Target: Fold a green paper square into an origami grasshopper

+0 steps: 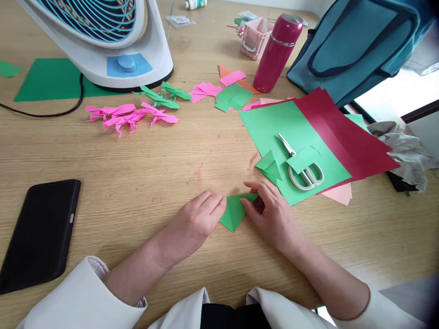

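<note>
A small folded green paper [233, 214], pointed toward me, lies on the table between my hands. My left hand [198, 220] has its fingers pressed together on the paper's left corner. At the right corner, my right hand [271, 214] pinches the paper between thumb and fingers. Just beyond the right hand lies another folded green piece [270, 166]. White-handled scissors [309, 179] rest on a large green sheet [274, 123], with a small green scrap [303, 160] over them.
Pink folded figures [123, 116] and green ones [159, 97] stand near a white fan [137, 66]. A black phone [39, 233] lies at left. Red sheets [343, 132], a magenta bottle [277, 55], a pink basket [255, 39] and a teal bag [356, 45] are at right.
</note>
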Demonstrator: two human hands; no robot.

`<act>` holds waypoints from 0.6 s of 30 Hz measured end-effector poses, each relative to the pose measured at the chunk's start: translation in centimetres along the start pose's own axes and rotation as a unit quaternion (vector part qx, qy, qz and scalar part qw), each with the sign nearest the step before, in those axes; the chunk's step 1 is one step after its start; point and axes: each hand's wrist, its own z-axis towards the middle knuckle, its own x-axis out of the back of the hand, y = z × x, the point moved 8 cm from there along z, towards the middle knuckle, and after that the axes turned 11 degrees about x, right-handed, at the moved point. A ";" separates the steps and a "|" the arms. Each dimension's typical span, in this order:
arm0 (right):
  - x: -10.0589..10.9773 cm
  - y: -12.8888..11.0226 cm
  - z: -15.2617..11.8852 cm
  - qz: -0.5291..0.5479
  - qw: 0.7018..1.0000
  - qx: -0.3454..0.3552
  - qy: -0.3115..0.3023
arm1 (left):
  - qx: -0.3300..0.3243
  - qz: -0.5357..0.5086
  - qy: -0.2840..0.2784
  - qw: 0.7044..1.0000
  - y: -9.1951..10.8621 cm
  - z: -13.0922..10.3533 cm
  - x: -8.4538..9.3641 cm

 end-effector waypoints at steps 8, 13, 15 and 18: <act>0.3 0.9 0.3 0.020 1.000 -0.020 0.008 | -0.005 -0.004 0.012 1.000 -0.2 0.0 0.0; 0.5 1.2 0.2 0.071 0.996 -0.053 0.013 | -0.016 0.007 0.018 1.000 -0.1 0.1 0.1; 0.5 1.2 0.1 0.102 0.992 -0.070 0.016 | -0.020 0.013 0.025 0.999 -0.1 0.1 0.2; 0.3 1.0 0.0 0.160 0.983 -0.090 0.030 | -0.025 0.020 0.030 0.999 0.1 0.2 0.3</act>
